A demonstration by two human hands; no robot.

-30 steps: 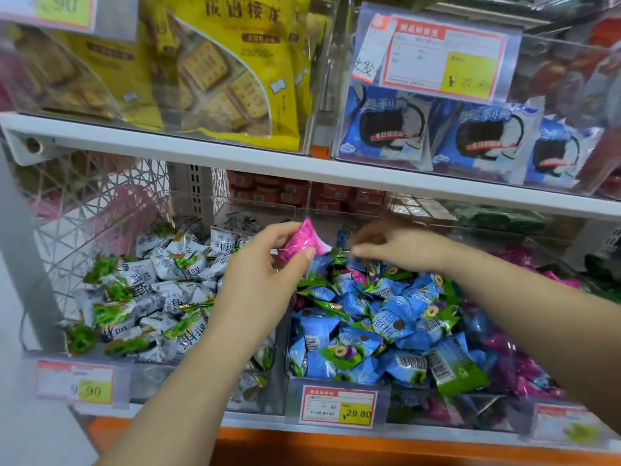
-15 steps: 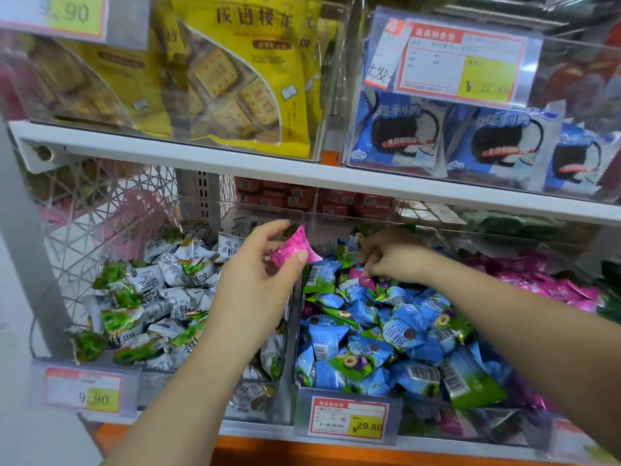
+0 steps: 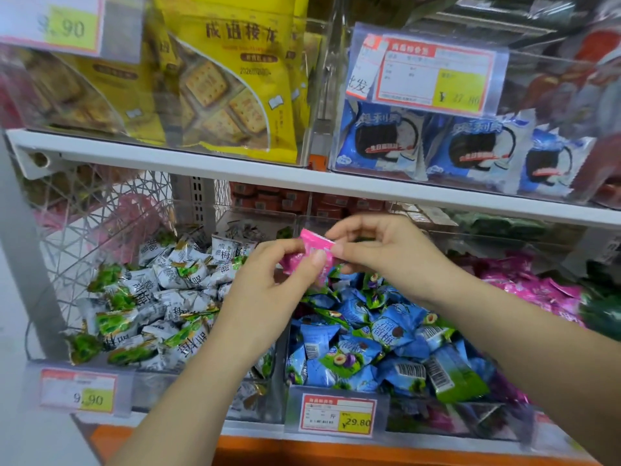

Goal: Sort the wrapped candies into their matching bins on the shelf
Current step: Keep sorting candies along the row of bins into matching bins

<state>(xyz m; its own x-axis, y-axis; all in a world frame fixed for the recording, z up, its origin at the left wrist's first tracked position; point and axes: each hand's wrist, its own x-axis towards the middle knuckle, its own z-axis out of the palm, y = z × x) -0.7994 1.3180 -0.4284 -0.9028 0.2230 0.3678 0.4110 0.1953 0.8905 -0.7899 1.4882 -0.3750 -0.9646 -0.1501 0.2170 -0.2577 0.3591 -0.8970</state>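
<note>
My left hand (image 3: 268,297) holds pink wrapped candy (image 3: 314,242) between thumb and fingers, above the divider between two clear bins. A second pink wrapper (image 3: 291,260) shows just below it in the same grip. My right hand (image 3: 386,253) meets it from the right and pinches the upper candy's right edge. Below lie the middle bin's blue and green candies (image 3: 386,327). The left bin holds white and green candies (image 3: 161,297). Pink candies (image 3: 537,290) fill the bin at the right.
A white shelf board (image 3: 302,183) runs close above my hands, carrying yellow biscuit bags (image 3: 232,95) and blue cookie packs (image 3: 379,142). Price tags (image 3: 337,417) hang on the bin fronts. A white lattice panel (image 3: 84,223) closes the left side.
My right hand rose out of the blue candy bin and moved left to meet my left hand. Both now pinch the pink candy, and a second pink wrapper shows in the left hand.
</note>
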